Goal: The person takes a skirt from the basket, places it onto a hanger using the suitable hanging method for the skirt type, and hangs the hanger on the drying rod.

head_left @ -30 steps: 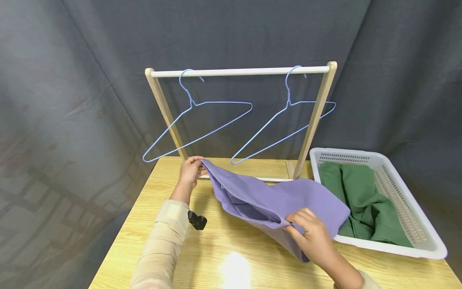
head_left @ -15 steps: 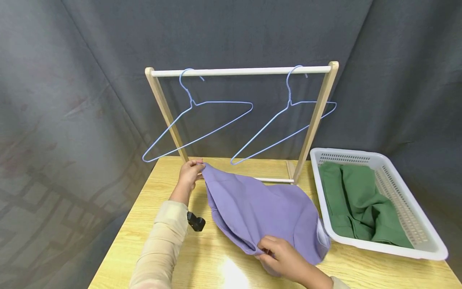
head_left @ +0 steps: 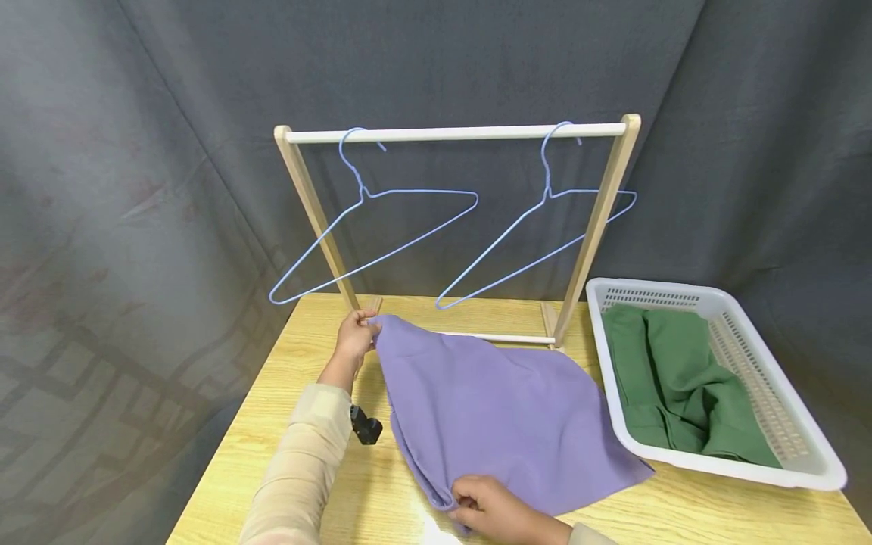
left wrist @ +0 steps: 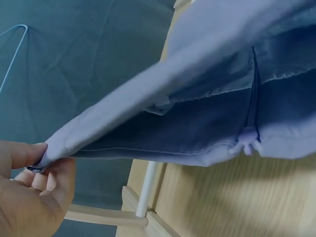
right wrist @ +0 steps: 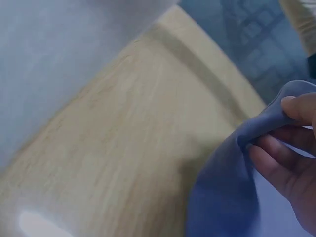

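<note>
A purple skirt (head_left: 500, 412) is spread low over the table, its wide end toward the basket. My left hand (head_left: 354, 335) pinches one corner of its waist edge near the foot of the rack. At the other corner, close to the table's front, my right hand (head_left: 493, 509) pinches the same edge between thumb and fingers. In the left wrist view the skirt's opening gapes, showing a darker inside and a zipper (left wrist: 253, 98). The right wrist view has the fingers (right wrist: 269, 165) of the right hand curled at the fabric fold.
Behind the skirt stands a wooden rack (head_left: 608, 219) with a white top bar (head_left: 456, 135). Two blue wire hangers hang there, a left hanger (head_left: 375, 265) and a right hanger (head_left: 518, 271). To the right, a white basket (head_left: 783, 378) holds green folded cloth (head_left: 681, 386).
My right hand has moved left and toward the front edge with its corner of the skirt. The skirt has turned and flattened out; the left hand has lowered slightly.
</note>
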`<state>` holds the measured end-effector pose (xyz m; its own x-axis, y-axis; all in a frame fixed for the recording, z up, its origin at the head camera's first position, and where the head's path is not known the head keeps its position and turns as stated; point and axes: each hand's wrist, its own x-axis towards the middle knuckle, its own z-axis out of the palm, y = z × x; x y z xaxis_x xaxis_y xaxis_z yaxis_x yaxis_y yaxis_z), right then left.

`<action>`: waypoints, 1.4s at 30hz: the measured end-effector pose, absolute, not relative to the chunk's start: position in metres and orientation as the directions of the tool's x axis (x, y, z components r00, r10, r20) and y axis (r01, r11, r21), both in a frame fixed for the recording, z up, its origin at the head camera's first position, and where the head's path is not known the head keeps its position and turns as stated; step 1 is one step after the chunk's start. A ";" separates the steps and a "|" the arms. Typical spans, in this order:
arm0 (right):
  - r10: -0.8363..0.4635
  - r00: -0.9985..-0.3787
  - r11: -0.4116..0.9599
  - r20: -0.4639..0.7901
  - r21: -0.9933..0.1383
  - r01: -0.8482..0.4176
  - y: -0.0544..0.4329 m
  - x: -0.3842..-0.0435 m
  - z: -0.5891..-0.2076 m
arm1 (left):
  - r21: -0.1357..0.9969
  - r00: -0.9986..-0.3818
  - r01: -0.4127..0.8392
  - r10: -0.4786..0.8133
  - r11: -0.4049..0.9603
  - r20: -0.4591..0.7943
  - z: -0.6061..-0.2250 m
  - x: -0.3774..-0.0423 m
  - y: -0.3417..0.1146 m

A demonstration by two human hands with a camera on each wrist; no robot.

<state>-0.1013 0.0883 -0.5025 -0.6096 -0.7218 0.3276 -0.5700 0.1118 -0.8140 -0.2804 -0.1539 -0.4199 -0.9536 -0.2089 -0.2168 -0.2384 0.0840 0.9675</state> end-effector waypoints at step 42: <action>-0.191 -0.976 0.914 0.104 -0.344 -0.215 0.165 -0.216 -0.532 | 0.966 -0.983 -0.136 0.095 0.221 -0.160 -0.440 -0.265 -0.153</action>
